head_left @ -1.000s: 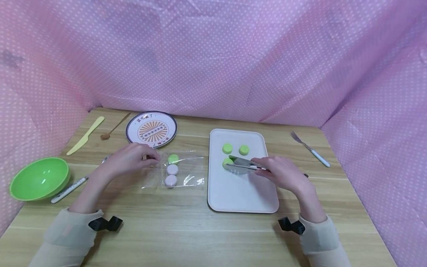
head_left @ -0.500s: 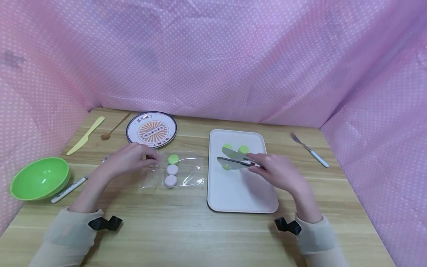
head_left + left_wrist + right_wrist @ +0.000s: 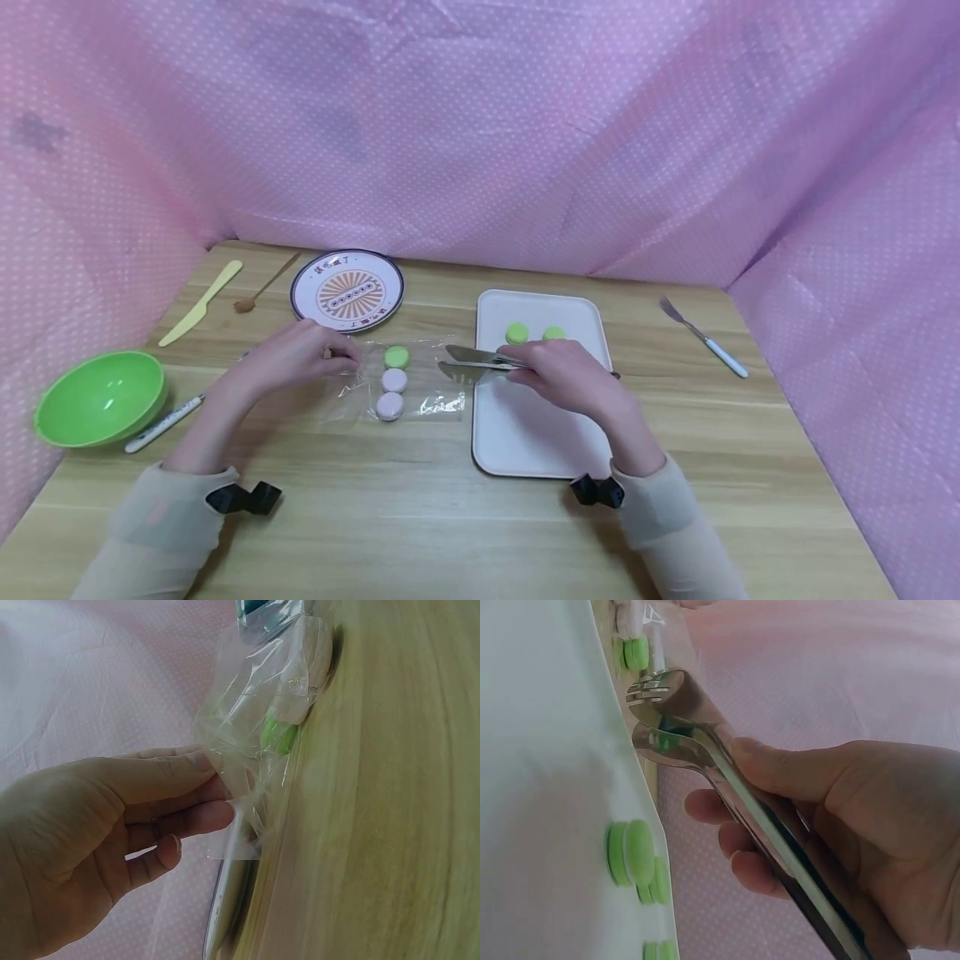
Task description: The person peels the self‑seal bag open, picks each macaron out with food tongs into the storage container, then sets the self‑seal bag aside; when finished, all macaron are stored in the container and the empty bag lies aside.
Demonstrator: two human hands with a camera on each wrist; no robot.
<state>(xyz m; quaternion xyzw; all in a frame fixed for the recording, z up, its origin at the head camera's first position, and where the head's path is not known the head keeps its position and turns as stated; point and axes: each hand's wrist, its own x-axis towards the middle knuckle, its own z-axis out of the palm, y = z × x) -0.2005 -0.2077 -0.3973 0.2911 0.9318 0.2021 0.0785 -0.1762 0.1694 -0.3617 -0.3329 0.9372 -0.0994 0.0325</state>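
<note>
My left hand (image 3: 300,358) pinches the near-side edge of a clear plastic bag (image 3: 251,697) with thumb and fingers. In the bag, one green macaron (image 3: 397,357) and two pale macarons (image 3: 394,381) lie in a row. My right hand (image 3: 573,375) holds metal tongs (image 3: 761,825); their fork-shaped and spoon-shaped ends are slightly apart with nothing between them. In the head view the tongs' tips reach over the white tray's (image 3: 536,433) left edge, beside the bag's right end. Several green macarons (image 3: 636,851) sit on the tray, partly hidden by the tongs and hand in the head view.
A printed plate (image 3: 347,292) stands behind the left hand. Further left are a green bowl (image 3: 101,400), a yellow knife (image 3: 201,304), a wooden honey dipper (image 3: 264,285) and a white-handled utensil (image 3: 165,423). A fork (image 3: 703,336) lies right of the tray.
My right hand has lifted the tongs off the third green macaron without it and carried them left to the tray's edge by the bag. The left hand keeps its hold on the bag.
</note>
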